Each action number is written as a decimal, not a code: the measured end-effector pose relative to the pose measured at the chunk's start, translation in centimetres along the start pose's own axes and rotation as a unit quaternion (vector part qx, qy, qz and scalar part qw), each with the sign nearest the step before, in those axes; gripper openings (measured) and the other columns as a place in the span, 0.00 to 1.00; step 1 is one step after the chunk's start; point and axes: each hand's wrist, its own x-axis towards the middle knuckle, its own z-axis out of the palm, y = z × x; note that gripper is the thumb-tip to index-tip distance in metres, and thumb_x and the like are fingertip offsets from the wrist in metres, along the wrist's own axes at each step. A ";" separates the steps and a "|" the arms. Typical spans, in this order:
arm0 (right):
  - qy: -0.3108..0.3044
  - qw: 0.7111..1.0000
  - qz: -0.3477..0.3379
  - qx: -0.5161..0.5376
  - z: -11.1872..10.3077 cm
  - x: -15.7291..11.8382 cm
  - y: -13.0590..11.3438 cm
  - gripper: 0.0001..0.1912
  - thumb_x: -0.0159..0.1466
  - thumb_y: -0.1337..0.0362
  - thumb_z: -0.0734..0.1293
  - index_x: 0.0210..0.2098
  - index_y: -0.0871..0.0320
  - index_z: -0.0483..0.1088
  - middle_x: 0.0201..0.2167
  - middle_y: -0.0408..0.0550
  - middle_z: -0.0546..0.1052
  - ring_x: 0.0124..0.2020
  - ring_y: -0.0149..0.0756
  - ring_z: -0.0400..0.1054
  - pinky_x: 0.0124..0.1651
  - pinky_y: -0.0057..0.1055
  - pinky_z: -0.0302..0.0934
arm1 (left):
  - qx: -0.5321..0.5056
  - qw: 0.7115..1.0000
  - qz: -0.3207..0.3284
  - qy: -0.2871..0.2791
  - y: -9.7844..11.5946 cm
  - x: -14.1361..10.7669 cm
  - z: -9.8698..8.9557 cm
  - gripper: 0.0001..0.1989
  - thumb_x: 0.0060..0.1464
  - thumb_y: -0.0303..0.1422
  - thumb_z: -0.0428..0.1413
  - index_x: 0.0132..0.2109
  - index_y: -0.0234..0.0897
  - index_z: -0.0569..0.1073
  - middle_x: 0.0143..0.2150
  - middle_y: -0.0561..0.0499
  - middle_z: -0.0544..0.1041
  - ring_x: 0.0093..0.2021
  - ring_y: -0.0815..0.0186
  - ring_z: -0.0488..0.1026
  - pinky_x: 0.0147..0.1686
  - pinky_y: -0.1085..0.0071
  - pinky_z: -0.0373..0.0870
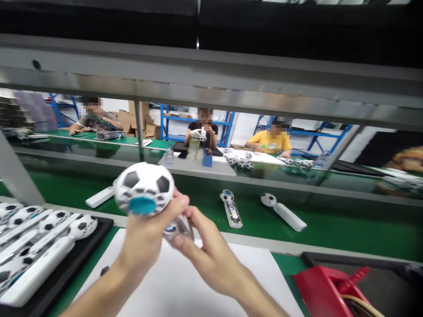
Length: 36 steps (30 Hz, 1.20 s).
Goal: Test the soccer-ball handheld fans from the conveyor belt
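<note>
A white handheld fan with a black-and-white soccer-ball head and a teal centre is raised in front of me. My left hand is wrapped around it just below the head. My right hand grips the grey handle, thumb on the near side and fingers behind. A small lit spot shows on the handle between my hands; much of the handle is hidden by fingers. Below lies a white sheet on the green bench, with a small dark piece near my left forearm.
At left, a black tray holds several similar fans. A red bin and a dark tray are at right. Beyond, fans lie on the green belt, one with its handle opened. Co-workers sit across; a metal beam crosses overhead.
</note>
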 end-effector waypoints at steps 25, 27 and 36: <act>-0.027 0.996 0.041 -0.078 1.0 0.3 3.2 0.27 0.68 0.70 0.60 0.64 0.50 0.51 0.51 0.49 0.69 0.47 0.40 0.64 0.51 0.39 0.62 | -0.026 0.995 -0.091 0.023 -2.2 2.6 0.3 0.12 0.46 0.34 0.65 0.29 0.35 0.68 0.23 0.53 0.70 0.24 0.68 0.68 0.25 0.73 0.67; -0.020 0.997 0.051 -0.051 1.3 0.4 3.6 0.28 0.67 0.71 0.60 0.65 0.49 0.52 0.54 0.49 0.69 0.50 0.41 0.65 0.53 0.40 0.62 | 0.012 0.995 -0.101 0.022 -2.6 2.9 0.2 0.13 0.48 0.38 0.63 0.30 0.36 0.67 0.25 0.53 0.70 0.25 0.69 0.68 0.25 0.73 0.67; 0.047 0.956 0.196 0.212 -0.3 2.4 8.8 0.27 0.60 0.54 0.71 0.54 0.60 0.66 0.48 0.54 0.75 0.43 0.40 0.73 0.39 0.33 0.69 | 0.304 0.948 -0.052 -0.073 -6.1 7.8 -4.1 0.25 0.52 0.50 0.56 0.50 0.38 0.71 0.51 0.44 0.74 0.53 0.58 0.71 0.54 0.65 0.67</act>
